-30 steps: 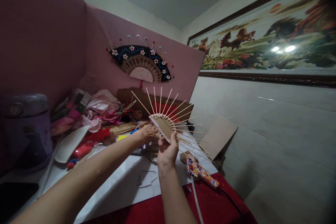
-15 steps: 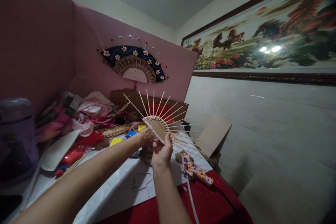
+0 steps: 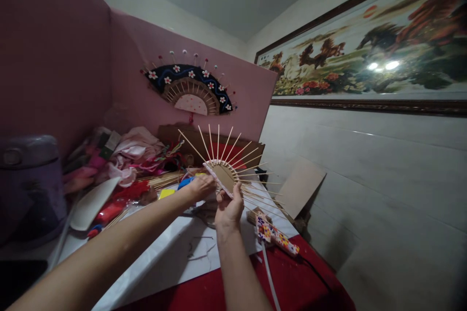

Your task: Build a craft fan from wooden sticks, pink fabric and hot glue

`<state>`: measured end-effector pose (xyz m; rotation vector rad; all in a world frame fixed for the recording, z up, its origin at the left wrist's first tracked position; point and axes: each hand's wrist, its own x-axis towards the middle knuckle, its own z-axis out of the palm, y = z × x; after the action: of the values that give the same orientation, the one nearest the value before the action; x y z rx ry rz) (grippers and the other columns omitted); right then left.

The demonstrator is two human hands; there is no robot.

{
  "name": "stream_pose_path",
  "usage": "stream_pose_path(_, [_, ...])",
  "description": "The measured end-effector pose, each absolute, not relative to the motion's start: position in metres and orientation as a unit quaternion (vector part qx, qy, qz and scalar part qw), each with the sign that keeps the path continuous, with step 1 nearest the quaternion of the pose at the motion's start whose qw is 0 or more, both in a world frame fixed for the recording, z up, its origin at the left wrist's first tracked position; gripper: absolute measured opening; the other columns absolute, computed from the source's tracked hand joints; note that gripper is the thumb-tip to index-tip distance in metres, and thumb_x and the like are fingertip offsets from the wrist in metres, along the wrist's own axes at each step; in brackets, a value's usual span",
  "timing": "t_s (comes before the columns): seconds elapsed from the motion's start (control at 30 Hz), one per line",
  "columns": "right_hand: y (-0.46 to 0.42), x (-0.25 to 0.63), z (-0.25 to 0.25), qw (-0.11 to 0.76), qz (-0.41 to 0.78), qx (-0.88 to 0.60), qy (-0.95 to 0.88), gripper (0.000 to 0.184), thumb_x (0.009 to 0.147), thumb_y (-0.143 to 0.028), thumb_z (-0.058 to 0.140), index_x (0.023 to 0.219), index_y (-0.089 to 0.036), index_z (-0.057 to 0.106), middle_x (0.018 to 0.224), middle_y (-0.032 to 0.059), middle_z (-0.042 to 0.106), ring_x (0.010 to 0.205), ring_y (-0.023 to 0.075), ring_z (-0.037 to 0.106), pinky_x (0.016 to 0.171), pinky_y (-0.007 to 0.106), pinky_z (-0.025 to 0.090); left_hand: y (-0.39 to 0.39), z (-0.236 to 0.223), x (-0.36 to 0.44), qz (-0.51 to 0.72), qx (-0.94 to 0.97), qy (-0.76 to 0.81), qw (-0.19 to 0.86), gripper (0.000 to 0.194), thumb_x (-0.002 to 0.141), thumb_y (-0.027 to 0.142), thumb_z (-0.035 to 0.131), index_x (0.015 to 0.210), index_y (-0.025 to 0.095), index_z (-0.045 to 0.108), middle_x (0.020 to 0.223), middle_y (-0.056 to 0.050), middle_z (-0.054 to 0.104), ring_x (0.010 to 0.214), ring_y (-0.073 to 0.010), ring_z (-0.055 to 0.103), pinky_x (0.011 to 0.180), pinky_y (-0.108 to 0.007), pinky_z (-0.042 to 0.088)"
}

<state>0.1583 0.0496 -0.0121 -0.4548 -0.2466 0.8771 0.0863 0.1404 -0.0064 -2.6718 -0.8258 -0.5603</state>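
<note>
- Fan frame (image 3: 226, 176): half-round brown cardboard, pink-white edging, held tilted above the table (image 3: 160, 272), roughly mid-view.
- Thin sticks (image 3: 218, 142) spread out from its curved edge, up and to the right.
- Right hand (image 3: 229, 210): fingers gripping the frame's lower end, thumb on the near face.
- Left hand (image 3: 204, 186): at the frame's straight edge; fingertips partly hidden, can't tell if wide or closed, or if touching.
- Below the hands: dark-handled scissors (image 3: 207, 215), partly blocked.
- Right of the right hand: floral-patterned glue gun (image 3: 263, 229), black cable; pale strip (image 3: 270, 274) running down from it.
- Table covering: white sheet, red cloth (image 3: 295, 282) at the near right.
- Left of the left hand: blue block (image 3: 185, 182), yellow block (image 3: 167, 194), loose stick bundle (image 3: 164, 180).
- Further left: white dish (image 3: 94, 205) tilted, red packet (image 3: 111, 211), purple flask (image 3: 32, 184).
- Behind: pink fabric (image 3: 140, 143) in a heap.
- Pink panel (image 3: 251, 97) at back, finished dark fan (image 3: 188, 75) with flowers on it.
- Right wall: framed horse picture (image 3: 317, 70); flat board (image 3: 302, 187) leaning below.
</note>
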Motion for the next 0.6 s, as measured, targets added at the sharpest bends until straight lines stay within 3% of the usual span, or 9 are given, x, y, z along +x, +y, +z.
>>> stream_pose_path(0.2, [0.049, 0.161, -0.013, 0.874, 0.412, -0.232, -0.113, 0.031, 0.075, -0.043, 0.066, 0.088, -0.018, 0.054, 0.058, -0.0068, 0.058, 0.041, 0.0052, 0.049, 0.035, 0.015, 0.035, 0.142, 0.014, 0.068, -0.25, -0.88, -0.402, 0.041, 0.026, 0.08, 0.015, 0.053, 0.102, 0.011, 0.067, 0.1, -0.018, 0.068, 0.091, -0.0254, 0.067, 0.08, -0.032, 0.049])
stream_pose_path(0.3, [0.049, 0.162, -0.014, 0.872, 0.412, -0.235, -0.122, 0.034, 0.072, -0.046, 0.069, 0.086, -0.019, 0.052, 0.054, -0.0087, 0.053, 0.04, 0.0056, 0.047, 0.036, 0.016, 0.035, 0.144, 0.03, 0.056, -0.316, -0.842, -0.436, -0.026, 0.02, 0.078, 0.015, 0.054, 0.088, 0.014, 0.07, 0.099, -0.014, 0.068, 0.092, -0.0236, 0.066, 0.08, -0.029, 0.047])
stream_pose_path(0.43, [0.047, 0.161, -0.014, 0.87, 0.409, -0.237, -0.137, 0.038, 0.07, -0.05, 0.07, 0.081, -0.02, 0.049, 0.052, -0.0102, 0.051, 0.043, 0.0063, 0.05, 0.037, 0.017, 0.036, 0.145, 0.045, 0.035, -0.421, -0.762, -0.472, -0.141, 0.013, 0.074, 0.016, 0.057, 0.075, 0.015, 0.07, 0.078, -0.009, 0.07, 0.082, -0.021, 0.066, 0.074, -0.026, 0.047])
stream_pose_path(0.6, [0.044, 0.157, -0.012, 0.863, 0.419, -0.238, -0.149, 0.038, 0.07, -0.051, 0.07, 0.08, -0.021, 0.049, 0.055, -0.0104, 0.053, 0.044, 0.0058, 0.05, 0.038, 0.017, 0.036, 0.137, 0.039, 0.001, -0.538, -0.593, -0.506, -0.321, 0.013, 0.078, 0.019, 0.054, 0.071, 0.012, 0.064, 0.05, -0.003, 0.059, 0.052, -0.017, 0.061, 0.053, -0.025, 0.048])
